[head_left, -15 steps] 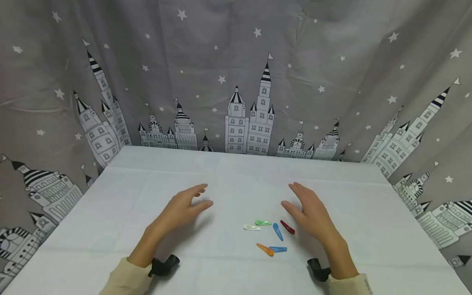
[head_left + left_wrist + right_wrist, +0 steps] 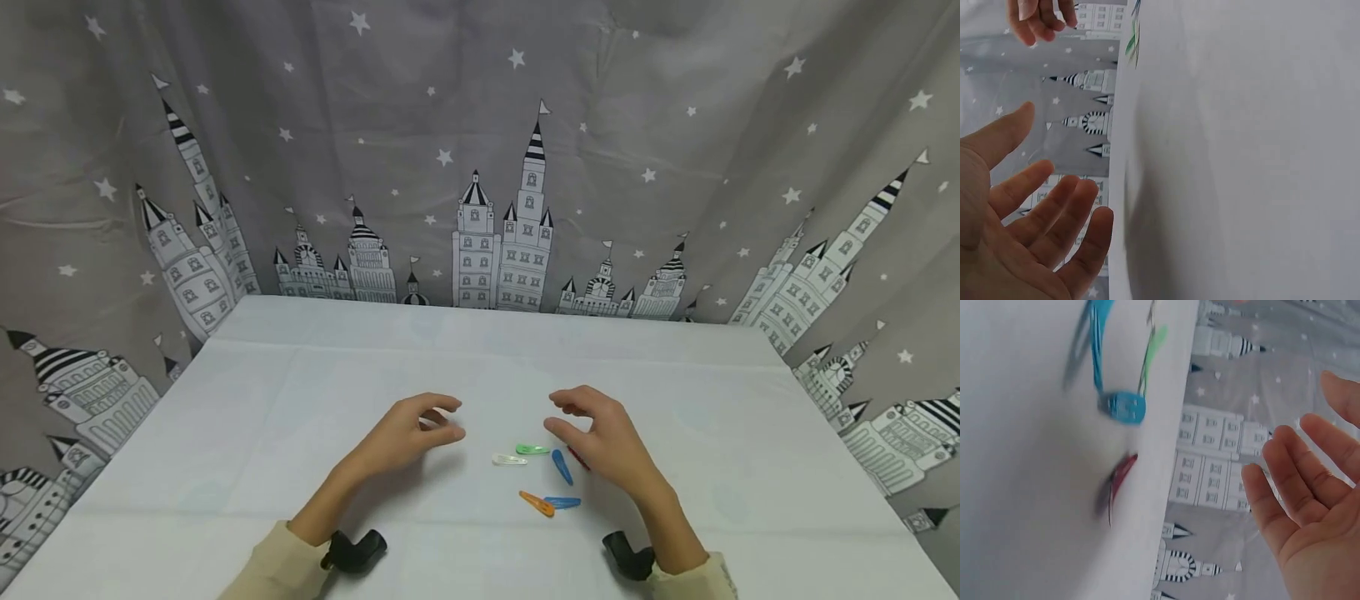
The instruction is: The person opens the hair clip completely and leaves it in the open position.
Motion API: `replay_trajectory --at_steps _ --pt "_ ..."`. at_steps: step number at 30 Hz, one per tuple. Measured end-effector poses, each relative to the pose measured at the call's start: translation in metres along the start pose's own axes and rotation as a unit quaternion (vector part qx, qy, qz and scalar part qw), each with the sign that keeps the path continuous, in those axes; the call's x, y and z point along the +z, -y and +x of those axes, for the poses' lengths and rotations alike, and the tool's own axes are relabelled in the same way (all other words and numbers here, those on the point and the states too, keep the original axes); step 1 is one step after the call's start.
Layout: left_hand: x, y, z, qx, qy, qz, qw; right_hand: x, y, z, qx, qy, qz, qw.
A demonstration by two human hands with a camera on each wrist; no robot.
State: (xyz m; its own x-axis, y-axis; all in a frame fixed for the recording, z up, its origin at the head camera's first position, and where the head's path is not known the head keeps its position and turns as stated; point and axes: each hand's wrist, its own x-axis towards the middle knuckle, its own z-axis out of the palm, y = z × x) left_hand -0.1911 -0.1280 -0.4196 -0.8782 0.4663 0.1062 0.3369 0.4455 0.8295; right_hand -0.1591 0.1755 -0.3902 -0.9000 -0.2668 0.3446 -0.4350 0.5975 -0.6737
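Several snap hair clips lie loosely grouped on the white tabletop in the head view: a green clip [image 2: 532,450], a whitish clip [image 2: 510,460], a blue clip [image 2: 562,467], and an orange clip [image 2: 537,503] touching or overlapping a second blue clip [image 2: 564,502]. A dark red clip [image 2: 577,457] is partly covered by my right hand [image 2: 603,437], which hovers above the table with fingers loosely bent. In the right wrist view the red clip [image 2: 1124,478] shows whole. My left hand [image 2: 408,435] hovers left of the whitish clip, fingers relaxed. Neither hand touches a clip.
A white cloth [image 2: 300,400] covers the table. Behind and around it hangs a grey curtain [image 2: 420,125] printed with castles and stars. A black wrist device [image 2: 356,552] sits by the left sleeve, another black device [image 2: 628,557] by the right.
Both hands have moved inward, toward each other, and their fingers are a little more bent. The right hand now covers part of the red clip. The clips lie as before.
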Motion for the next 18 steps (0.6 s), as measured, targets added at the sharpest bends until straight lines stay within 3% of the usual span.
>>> replay_trajectory --at_steps 4,11,18 --pt "0.009 -0.004 0.006 -0.003 0.021 -0.007 0.9998 0.004 0.004 -0.001 0.008 0.027 0.031 0.9991" --pt "0.025 -0.01 0.016 0.006 0.049 -0.012 0.9987 0.012 0.001 -0.002 0.029 0.07 0.036 0.9965" --pt "0.034 -0.011 0.021 0.0 0.049 -0.007 0.9988 0.021 -0.004 0.0 0.036 0.107 0.059 0.9918"
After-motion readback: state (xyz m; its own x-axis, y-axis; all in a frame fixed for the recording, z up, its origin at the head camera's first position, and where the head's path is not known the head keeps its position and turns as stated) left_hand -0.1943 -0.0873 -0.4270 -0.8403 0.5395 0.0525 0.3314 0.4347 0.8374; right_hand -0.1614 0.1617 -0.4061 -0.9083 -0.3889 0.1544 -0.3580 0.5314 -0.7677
